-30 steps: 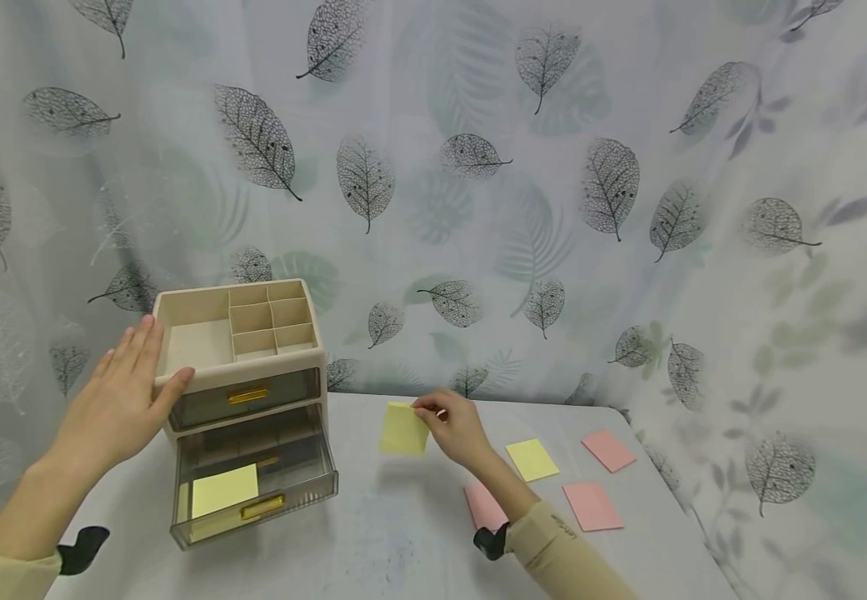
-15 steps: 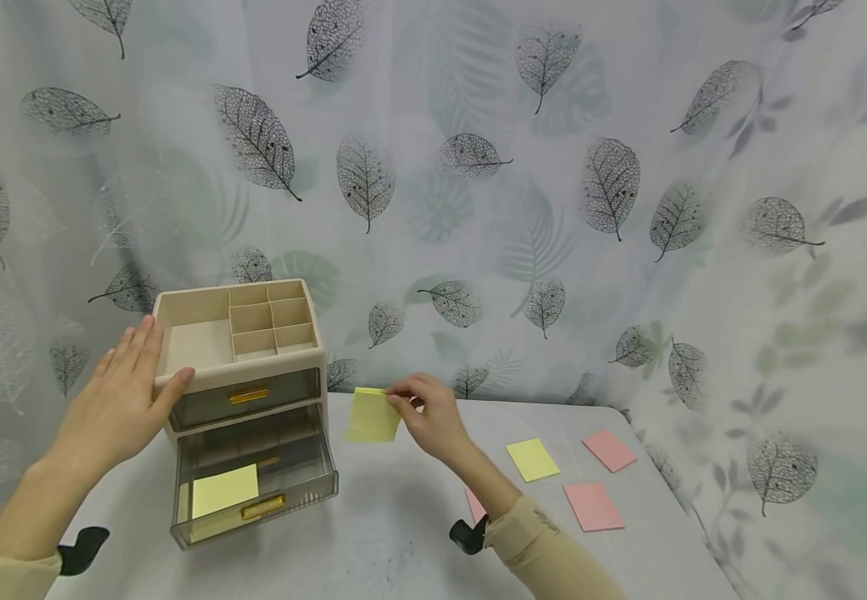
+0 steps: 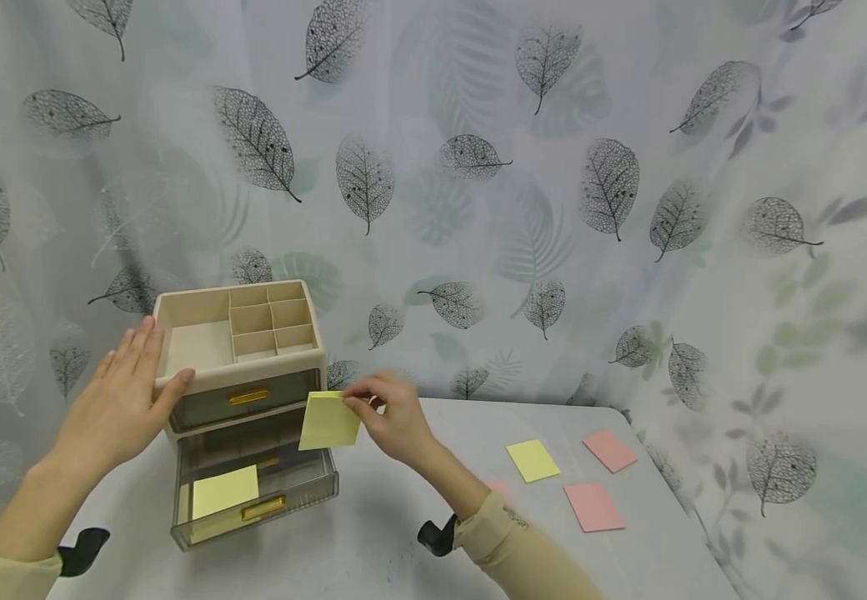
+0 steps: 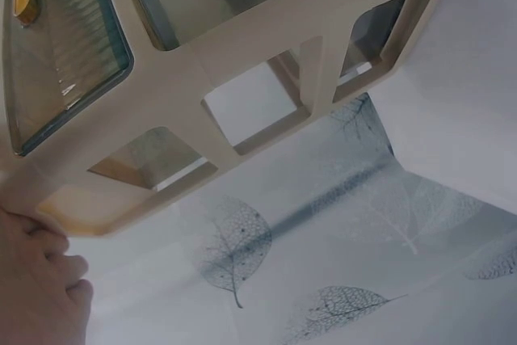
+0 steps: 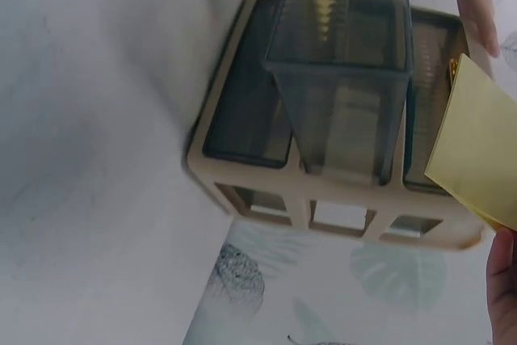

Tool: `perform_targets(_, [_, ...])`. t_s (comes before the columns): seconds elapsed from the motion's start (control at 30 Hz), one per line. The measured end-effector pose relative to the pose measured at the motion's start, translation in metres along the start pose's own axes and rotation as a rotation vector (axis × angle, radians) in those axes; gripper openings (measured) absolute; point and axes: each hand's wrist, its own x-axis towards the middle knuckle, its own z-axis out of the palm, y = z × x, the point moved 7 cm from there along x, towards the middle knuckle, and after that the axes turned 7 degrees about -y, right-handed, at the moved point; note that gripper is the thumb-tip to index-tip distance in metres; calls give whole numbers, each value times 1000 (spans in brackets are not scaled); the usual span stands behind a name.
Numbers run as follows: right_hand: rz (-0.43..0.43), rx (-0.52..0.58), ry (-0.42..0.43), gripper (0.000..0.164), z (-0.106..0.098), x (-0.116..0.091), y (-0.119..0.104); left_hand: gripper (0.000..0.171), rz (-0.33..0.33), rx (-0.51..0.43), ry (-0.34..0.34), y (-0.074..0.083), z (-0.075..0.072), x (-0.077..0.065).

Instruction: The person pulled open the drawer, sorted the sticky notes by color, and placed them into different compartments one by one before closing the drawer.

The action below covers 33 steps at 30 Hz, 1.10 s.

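White table (image 3: 362,533); square yellow paper pad (image 3: 327,421) left of pinching right hand (image 3: 396,419), near far-right corner of smoky transparent drawer (image 3: 302,490); left hand (image 3: 114,398), fingers straight, against beige plastic organizer (image 3: 253,367).

The left sleeve (image 3: 9,575) is pale cream; the right sleeve (image 3: 531,554), more beige, carries a small dark marking (image 3: 515,517) near its edge. A curved black fitting juts out beside each — left fitting (image 3: 84,550), right fitting (image 3: 436,537). Left hand (image 3: 117,392) and right hand (image 3: 394,417) — both bare.
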Motion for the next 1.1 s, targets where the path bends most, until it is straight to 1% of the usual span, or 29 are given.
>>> perform_targets(0.13, [-7,4,-41,6,12,4,-7,81,3,-1,-1,0,0,0])
perform_targets(0.43, [-80,-45,-104,5,37,9,-19,81,2,-5,-3,1,-1,0])
perform_targets(0.67, [-72,-57,-187,6,55,10,-24,81,0,-2,-5,0,-1,0])
perform_targets(0.87, [-75,-141,-264,7,71,6,-24,81,1,-2,-3,-1,-1,0])
perform_targets(1.1, [-88,-276,-333,7,84,1,-25,80,3,-4,2,-2,-1,-1])
